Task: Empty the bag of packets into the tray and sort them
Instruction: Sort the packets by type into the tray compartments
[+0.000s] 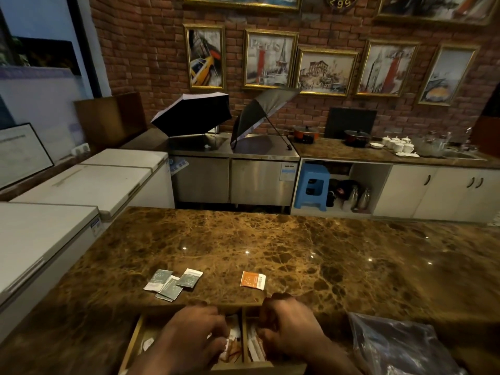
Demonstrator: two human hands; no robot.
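Note:
A wooden divided tray [134,337] sits at the near edge of the marble counter, with packets [233,345] lying in its compartments. My left hand [193,334] reaches into the middle compartment with curled fingers among the packets; what it holds is hidden. Over the right compartment my right hand [286,320] is curled, its grasp hidden too. Several green-grey packets [173,283] lie in a small pile on the counter beyond the tray. An orange packet [253,279] lies alone to their right. The clear plastic bag [400,347] lies crumpled at the right.
The brown marble counter [297,247] stretches wide beyond the packets. White chest freezers [81,185] stand at the left. Behind are a steel cabinet with two open umbrellas [192,115], a blue stool [312,185] and a back counter with pots and cups.

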